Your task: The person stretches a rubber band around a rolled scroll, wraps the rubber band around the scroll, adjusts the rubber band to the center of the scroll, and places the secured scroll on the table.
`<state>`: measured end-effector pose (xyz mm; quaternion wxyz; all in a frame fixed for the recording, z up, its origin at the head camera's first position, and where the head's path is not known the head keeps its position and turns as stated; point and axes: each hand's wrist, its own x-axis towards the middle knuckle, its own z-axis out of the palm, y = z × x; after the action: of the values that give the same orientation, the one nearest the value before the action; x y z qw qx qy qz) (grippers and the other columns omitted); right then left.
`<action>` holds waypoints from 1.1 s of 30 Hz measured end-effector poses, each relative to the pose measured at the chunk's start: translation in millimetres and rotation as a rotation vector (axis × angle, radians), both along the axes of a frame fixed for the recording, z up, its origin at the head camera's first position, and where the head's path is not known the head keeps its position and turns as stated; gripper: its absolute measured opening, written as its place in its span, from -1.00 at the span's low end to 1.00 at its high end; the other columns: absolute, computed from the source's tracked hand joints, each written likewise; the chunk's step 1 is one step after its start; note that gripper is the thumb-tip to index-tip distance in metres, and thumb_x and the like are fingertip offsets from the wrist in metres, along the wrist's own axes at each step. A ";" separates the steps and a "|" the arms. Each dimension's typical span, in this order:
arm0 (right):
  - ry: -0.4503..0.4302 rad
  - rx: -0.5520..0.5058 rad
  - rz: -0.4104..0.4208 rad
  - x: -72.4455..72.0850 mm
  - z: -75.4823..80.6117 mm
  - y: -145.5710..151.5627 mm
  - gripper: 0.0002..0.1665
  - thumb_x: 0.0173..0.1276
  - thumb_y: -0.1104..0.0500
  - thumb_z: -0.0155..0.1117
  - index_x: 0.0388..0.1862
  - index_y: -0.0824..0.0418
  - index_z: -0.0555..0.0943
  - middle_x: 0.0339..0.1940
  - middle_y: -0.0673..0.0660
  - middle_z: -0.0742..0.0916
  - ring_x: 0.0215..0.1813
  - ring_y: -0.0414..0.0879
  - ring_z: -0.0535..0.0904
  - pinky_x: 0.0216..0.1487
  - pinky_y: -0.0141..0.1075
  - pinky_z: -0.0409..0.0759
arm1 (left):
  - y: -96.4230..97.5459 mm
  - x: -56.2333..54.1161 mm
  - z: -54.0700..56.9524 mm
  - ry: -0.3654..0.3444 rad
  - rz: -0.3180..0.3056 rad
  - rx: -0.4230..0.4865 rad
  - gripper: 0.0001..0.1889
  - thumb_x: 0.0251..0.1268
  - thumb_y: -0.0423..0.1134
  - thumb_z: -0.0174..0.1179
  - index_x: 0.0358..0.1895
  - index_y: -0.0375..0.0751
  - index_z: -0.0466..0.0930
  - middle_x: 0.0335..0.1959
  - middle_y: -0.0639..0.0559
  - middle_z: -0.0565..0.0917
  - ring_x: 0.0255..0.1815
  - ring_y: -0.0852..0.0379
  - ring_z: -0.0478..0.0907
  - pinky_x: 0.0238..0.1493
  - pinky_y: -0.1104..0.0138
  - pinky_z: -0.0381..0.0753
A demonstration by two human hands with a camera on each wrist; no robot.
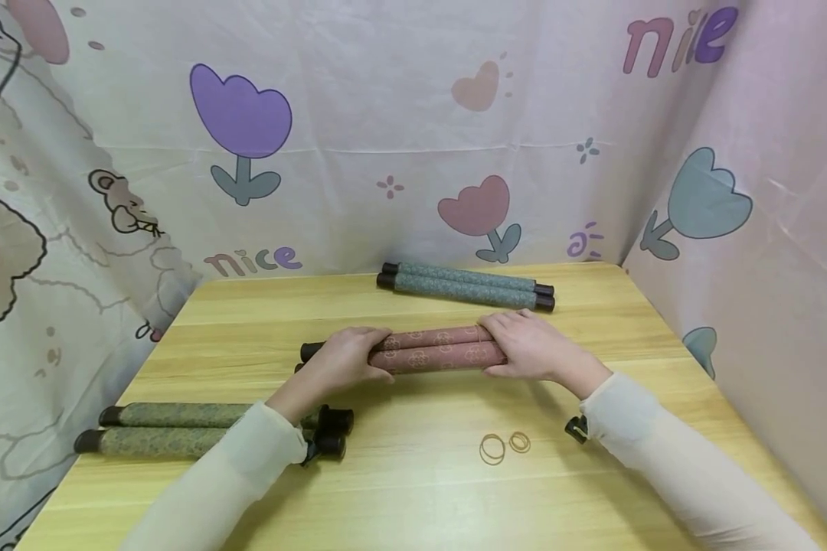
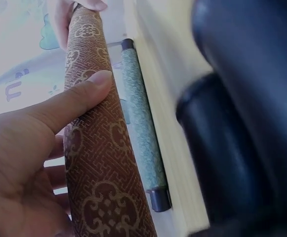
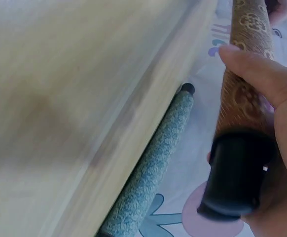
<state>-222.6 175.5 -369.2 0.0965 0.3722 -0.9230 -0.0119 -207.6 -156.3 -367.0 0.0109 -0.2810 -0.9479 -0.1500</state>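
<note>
Both hands grip a red scroll [image 1: 441,356] with a gold floral pattern, its two rolls lying side by side. The left hand [image 1: 344,360] holds its left part, where black end knobs [image 1: 312,351] stick out past the hand. Over the right end curls the right hand [image 1: 532,344]. In the left wrist view the thumb [image 2: 87,96] presses on the patterned cloth, the other fingers passing behind the roll. A black knob [image 3: 237,173] shows beside the right palm in the right wrist view.
Behind the hands lies a teal scroll pair [image 1: 465,287] with black ends. An olive scroll pair [image 1: 161,441] sits at the left, partly hidden by the left forearm. Two rubber bands [image 1: 504,449] lie in front on the wooden table [image 1: 413,497]. Printed curtains [image 1: 358,115] surround the table.
</note>
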 end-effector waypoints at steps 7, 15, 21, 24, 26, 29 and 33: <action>0.061 -0.004 0.033 -1.4 -3.2 -2.2 -0.15 0.04 -0.29 0.41 0.14 0.23 0.46 -0.02 0.12 0.65 0.03 0.05 0.58 0.05 -0.02 0.46 | 4.6 1.4 2.4 0.012 0.004 -0.015 -0.13 -0.03 0.07 0.52 0.36 -0.24 0.42 0.20 -0.16 0.58 0.18 -0.15 0.52 0.25 0.00 0.43; 0.089 -0.011 0.050 -3.7 -2.3 -5.4 -0.15 0.00 -0.29 0.44 0.10 0.24 0.48 -0.08 0.11 0.68 -0.02 0.03 0.60 0.06 -0.07 0.44 | 4.9 -3.5 1.0 0.007 0.007 -0.016 -0.12 -0.04 0.08 0.52 0.37 -0.23 0.41 0.22 -0.17 0.56 0.20 -0.17 0.51 0.26 -0.02 0.41; 0.071 0.007 0.081 -4.1 -5.4 -16.9 -0.07 0.03 -0.32 0.44 0.17 0.31 0.47 0.01 0.19 0.68 0.04 0.07 0.61 0.15 -0.03 0.43 | 5.1 -4.6 -4.4 0.042 -0.054 -0.043 -0.15 0.04 0.10 0.46 0.38 -0.24 0.40 0.22 -0.21 0.54 0.21 -0.22 0.48 0.25 -0.10 0.38; 0.077 0.026 0.073 -3.8 -6.5 -20.7 -0.01 0.04 -0.37 0.41 0.20 0.33 0.47 0.05 0.20 0.68 0.08 0.08 0.60 0.19 -0.03 0.42 | 5.0 -3.7 -5.7 0.052 -0.056 -0.050 -0.14 0.04 0.11 0.46 0.38 -0.26 0.39 0.23 -0.23 0.53 0.22 -0.24 0.47 0.25 -0.12 0.37; 0.057 0.033 0.065 -3.0 -6.5 -21.8 0.04 0.06 -0.41 0.38 0.24 0.34 0.46 0.09 0.22 0.66 0.12 0.09 0.58 0.23 -0.02 0.40 | 5.2 -3.0 -5.8 0.048 -0.048 -0.047 -0.14 0.03 0.10 0.47 0.38 -0.25 0.39 0.23 -0.23 0.53 0.22 -0.24 0.47 0.25 -0.13 0.36; 0.005 0.037 0.041 -0.5 -6.0 -21.2 0.13 0.07 -0.47 0.33 0.33 0.35 0.41 0.18 0.25 0.62 0.20 0.13 0.53 0.29 0.05 0.35 | 5.7 -1.5 -6.0 0.045 -0.038 -0.047 -0.15 0.03 0.09 0.47 0.37 -0.25 0.40 0.23 -0.22 0.53 0.22 -0.23 0.47 0.25 -0.13 0.36; -0.055 0.021 -0.009 4.2 -4.2 -16.8 0.22 0.05 -0.49 0.33 0.42 0.35 0.31 0.27 0.27 0.56 0.27 0.16 0.48 0.33 0.12 0.30 | 7.4 0.6 -8.8 0.043 -0.031 -0.050 -0.14 0.03 0.10 0.47 0.37 -0.27 0.40 0.21 -0.21 0.55 0.21 -0.22 0.48 0.23 -0.12 0.38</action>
<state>-218.4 158.7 -373.4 0.0669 0.3692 -0.9269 -0.0118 -207.0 -148.9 -375.8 0.0218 -0.2991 -0.9463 -0.1204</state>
